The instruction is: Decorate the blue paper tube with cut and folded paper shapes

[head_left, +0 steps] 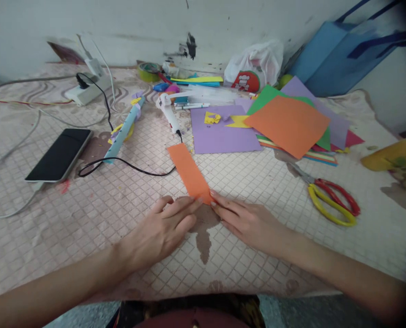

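Note:
An orange paper strip (pixel 188 171) lies slanted on the patterned tablecloth (pixel 138 200), its near end between my hands. My left hand (pixel 165 225) rests on the near end from the left, fingertips on the paper and thumb side low. From the right, my right hand (pixel 246 221) touches the strip's near right corner with its fingers pressed together. A white glue gun (pixel 169 114) lies beyond the strip's far end. To the left is a light blue paper roll (pixel 123 134) with yellow and purple pieces on it.
A phone (pixel 59 155) and power strip (pixel 88 89) are at the left. Red and yellow scissors (pixel 332 200) lie right of my right hand. Behind are purple paper (pixel 223 136), stacked orange sheets (pixel 288 123), a plastic bag (pixel 254 66) and a blue bag (pixel 339 57). A black cable (pixel 138 169) crosses the cloth.

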`<state>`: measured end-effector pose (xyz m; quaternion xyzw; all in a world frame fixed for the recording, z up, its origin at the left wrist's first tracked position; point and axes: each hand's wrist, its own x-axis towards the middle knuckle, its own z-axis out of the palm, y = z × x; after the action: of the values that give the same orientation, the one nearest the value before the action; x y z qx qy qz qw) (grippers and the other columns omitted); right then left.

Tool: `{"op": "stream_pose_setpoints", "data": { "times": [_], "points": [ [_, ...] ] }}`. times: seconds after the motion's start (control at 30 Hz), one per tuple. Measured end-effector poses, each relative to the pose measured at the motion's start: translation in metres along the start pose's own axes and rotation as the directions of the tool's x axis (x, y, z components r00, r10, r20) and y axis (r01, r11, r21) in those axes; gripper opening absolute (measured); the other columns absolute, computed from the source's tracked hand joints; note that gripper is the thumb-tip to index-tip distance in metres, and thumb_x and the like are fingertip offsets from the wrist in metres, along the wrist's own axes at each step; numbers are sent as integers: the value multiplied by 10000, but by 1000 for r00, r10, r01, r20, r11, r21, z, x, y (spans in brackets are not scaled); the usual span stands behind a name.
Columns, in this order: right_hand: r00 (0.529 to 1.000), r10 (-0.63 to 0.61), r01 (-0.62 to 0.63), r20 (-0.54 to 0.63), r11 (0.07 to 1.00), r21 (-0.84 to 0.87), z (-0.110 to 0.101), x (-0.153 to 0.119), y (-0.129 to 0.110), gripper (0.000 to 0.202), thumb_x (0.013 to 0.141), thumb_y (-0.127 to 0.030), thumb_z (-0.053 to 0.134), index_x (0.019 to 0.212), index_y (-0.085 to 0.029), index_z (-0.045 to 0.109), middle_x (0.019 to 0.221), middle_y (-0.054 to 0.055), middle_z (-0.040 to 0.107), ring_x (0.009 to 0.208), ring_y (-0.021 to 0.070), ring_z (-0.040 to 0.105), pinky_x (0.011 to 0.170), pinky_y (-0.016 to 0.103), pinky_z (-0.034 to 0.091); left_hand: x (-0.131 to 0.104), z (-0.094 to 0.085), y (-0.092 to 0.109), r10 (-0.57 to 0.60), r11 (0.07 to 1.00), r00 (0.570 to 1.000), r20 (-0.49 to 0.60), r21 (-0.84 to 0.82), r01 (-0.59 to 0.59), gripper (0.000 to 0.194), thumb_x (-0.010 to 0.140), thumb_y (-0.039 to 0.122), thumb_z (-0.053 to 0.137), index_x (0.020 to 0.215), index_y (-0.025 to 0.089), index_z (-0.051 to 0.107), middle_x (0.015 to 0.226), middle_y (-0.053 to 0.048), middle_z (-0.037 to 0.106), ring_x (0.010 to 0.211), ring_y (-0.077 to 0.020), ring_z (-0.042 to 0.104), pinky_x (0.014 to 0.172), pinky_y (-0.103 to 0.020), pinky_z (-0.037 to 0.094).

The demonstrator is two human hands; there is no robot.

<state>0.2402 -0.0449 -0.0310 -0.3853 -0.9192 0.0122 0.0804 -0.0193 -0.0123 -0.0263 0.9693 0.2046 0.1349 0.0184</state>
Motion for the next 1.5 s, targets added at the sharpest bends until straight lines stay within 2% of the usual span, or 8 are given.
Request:
{"op": "stream_pose_setpoints", "data": {
  "times": [0.13,0.27,0.43,0.8,0.97,1.23,1.37,1.5],
  "points": [
    [997,63,-58,-46,995,85,1,-2,1,398,941,-197,401,1328,-137,472,1445,88,419,1224,195,513,950,347,517,3,2,-4,15,999,1000,24,-31,-14,137,858,61,418,892,162,504,1336,-115,534,1249,-239,435,931,-408,308],
    [990,132,-133,43,990,41,-1,4,-4,494,946,-262,409,1429,-184,337,1517,94,268,1132,236,583,782,371,590,4,1,-5,21,998,999,35,-53,-19,117,857,72,426,885,162,495,1362,-117,510,1257,-247,420,939,-413,293],
    [984,140,-134,107,989,-59,-2,10,-10,482,924,-288,454,1397,-206,407,1528,99,230,977,281,647,590,389,605,2,1,-6,17,997,999,37,-70,-14,105,857,82,435,904,153,497,1373,-121,500,1251,-263,415,939,-421,281],
    [993,122,-121,-4,985,127,0,-20,-7,442,923,-139,410,1364,-141,421,1486,97,349,1293,235,427,998,417,474,0,1,-15,-60,965,996,71,-252,76,80,903,154,445,943,195,501,1400,-36,484,1257,-219,413,958,-380,296],
    [959,284,-255,-28,896,363,-1,-17,0,435,926,-185,431,1360,-182,402,1396,88,473,1277,185,442,1024,376,440,-1,-2,-17,-44,961,996,79,-268,64,87,896,148,454,950,193,505,1417,-52,462,1269,-227,405,967,-390,299],
    [886,464,-423,10,800,425,-12,35,17,131,885,-300,502,933,-195,563,954,44,625,789,155,607,688,295,480,-1,-3,-15,-53,959,995,87,-275,75,98,890,142,442,950,189,503,1408,-80,469,1247,-235,423,950,-400,320],
    [840,535,-531,90,778,337,-11,57,16,288,755,-433,645,866,-199,518,898,29,606,730,165,576,603,284,419,0,-4,-15,-49,960,995,92,-270,72,113,892,142,427,955,190,508,1412,-79,464,1243,-235,422,946,-399,328],
    [821,558,-558,123,736,383,-8,61,11,218,718,-350,680,779,-209,524,791,0,608,688,146,554,577,262,377,-1,-4,-15,-50,961,996,77,-269,69,116,893,153,429,956,190,519,1400,-78,477,1233,-235,430,946,-399,335]
  ]
}}
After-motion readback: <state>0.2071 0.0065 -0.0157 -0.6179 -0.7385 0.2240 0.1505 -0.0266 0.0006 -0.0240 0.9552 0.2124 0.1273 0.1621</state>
